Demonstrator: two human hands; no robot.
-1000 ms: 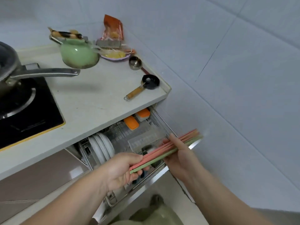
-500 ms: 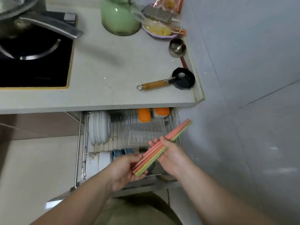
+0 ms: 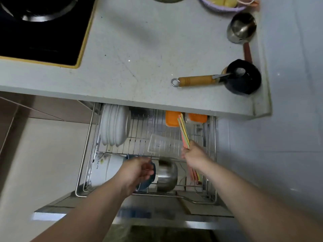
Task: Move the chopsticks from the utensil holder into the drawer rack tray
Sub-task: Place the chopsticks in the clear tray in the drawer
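Note:
A bundle of pink, orange and green chopsticks [image 3: 183, 132] is gripped near its middle by my right hand [image 3: 194, 157], above the right side of the open wire drawer rack [image 3: 139, 135]. The bundle's far ends point toward the counter edge; its near ends show below my wrist. A clear plastic tray [image 3: 163, 145] lies on the rack just left of my right hand. My left hand [image 3: 135, 171] hovers over the rack's front row, fingers loosely curled, holding nothing. No utensil holder is in view.
White plates [image 3: 114, 126] stand at the rack's left. A white pot [image 3: 104, 169], a blue bowl and a steel bowl [image 3: 166, 173] fill the front row. Orange lids [image 3: 172, 118] sit at the back. On the counter [image 3: 139, 49] lie a wooden-handled ladle [image 3: 201, 80], a steel cup [image 3: 242, 27] and a black hob [image 3: 40, 28].
My left hand has let go of the chopsticks and dropped toward the bowls. My right hand alone has swung the bundle to point away from me, over the rack's right side. The view tilted further down.

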